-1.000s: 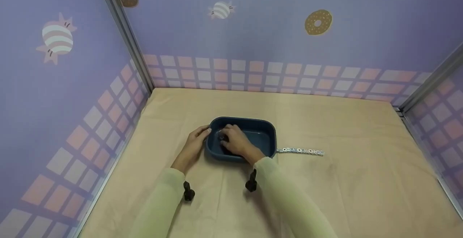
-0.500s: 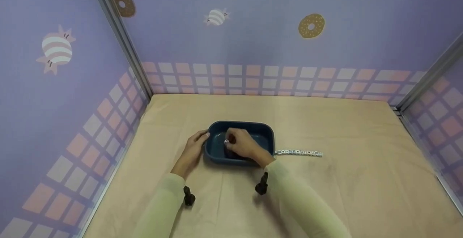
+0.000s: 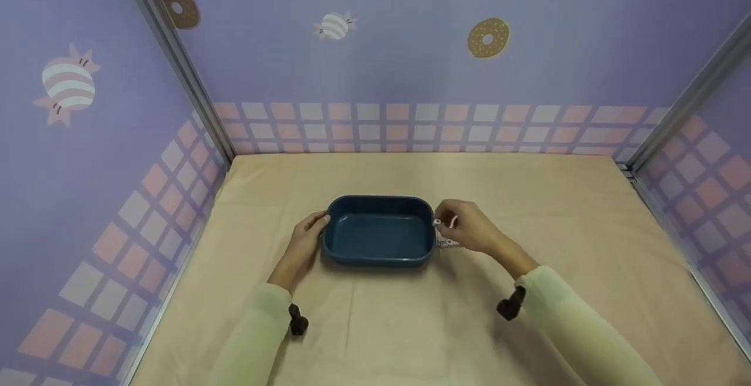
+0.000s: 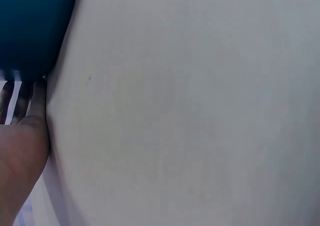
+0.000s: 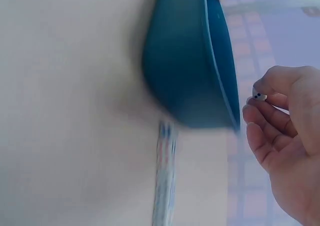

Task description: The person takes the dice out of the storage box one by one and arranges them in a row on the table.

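Observation:
A dark blue rectangular dish [image 3: 378, 236] with rounded corners stands on the cloth, its blue inner floor in view. My left hand [image 3: 302, 245] rests against its left end, thumb at the rim; in the left wrist view the fingers [image 4: 22, 103] reach out straight along the dish. Just outside the right rim my right hand [image 3: 472, 230] pinches a small white die [image 5: 258, 94] with black dots between thumb and fingertips. Below that hand, a straight row of dice [image 5: 165, 181] runs to the right from the dish, mostly hidden by the hand in the head view.
A beige cloth [image 3: 399, 327] covers the table. Purple printed panels [image 3: 399, 69] close off the back and both sides, with metal posts [image 3: 182, 69] at the corners. A black wrist mount [image 3: 510, 304] hangs under each sleeve.
My right hand has come up out of the dish with a die and moved right, past the rim and over the row of dice. The left hand stays at the dish's left end.

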A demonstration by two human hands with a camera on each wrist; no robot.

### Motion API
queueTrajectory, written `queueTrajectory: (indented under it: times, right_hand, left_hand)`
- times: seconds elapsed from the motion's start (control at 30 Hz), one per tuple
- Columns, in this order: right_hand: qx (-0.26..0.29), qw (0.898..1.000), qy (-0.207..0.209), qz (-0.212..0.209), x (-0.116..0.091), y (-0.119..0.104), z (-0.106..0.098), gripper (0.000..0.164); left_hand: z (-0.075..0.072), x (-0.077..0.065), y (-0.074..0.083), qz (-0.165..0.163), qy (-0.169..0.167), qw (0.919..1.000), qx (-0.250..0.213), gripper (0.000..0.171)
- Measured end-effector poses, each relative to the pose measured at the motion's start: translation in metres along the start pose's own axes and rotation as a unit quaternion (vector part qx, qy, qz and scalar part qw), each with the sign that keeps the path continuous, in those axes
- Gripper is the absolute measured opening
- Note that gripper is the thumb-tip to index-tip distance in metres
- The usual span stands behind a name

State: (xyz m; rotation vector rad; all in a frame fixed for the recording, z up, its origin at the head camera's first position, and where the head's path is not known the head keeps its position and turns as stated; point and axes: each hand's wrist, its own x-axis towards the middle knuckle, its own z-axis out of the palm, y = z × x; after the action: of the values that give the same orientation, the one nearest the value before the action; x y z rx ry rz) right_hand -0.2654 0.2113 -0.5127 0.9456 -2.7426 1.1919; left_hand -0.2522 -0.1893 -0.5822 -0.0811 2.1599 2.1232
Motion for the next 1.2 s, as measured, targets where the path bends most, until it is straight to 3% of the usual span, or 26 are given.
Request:
queueTrajectory:
  times: [0.23, 0.53, 0.73, 0.9, 1.2]
  right_hand:
    - [0.038, 0.995, 0.042, 0.078, -0.057, 0.046, -0.034, 0.009]
    - [0.030, 0.985, 0.071, 0.154, -0.104, 0.078, -0.046, 0.012]
    - [0.037, 0.979, 0.061, 0.191, -0.115, 0.089, -0.045, 0.012]
    - [0.027, 0.976, 0.058, 0.206, -0.117, 0.094, -0.043, 0.013]
    - [0.021, 0.978, 0.068, 0.196, -0.110, 0.095, -0.043, 0.013]
  left_hand:
    - [-0.003, 0.000, -0.001, 0.010, 0.018, 0.9998, 0.008, 0.047]
    - [-0.002, 0.001, -0.001, 0.014, 0.016, 0.9998, 0.004, 0.046]
    - [0.000, 0.000, -0.004, 0.006, 0.013, 0.9991, -0.040, 0.045]
    - [0.003, 0.000, -0.005, 0.006, 0.021, 0.9995, -0.023, 0.045]
    - [0.002, 0.002, -0.007, 0.015, 0.025, 0.9996, -0.007, 0.044]
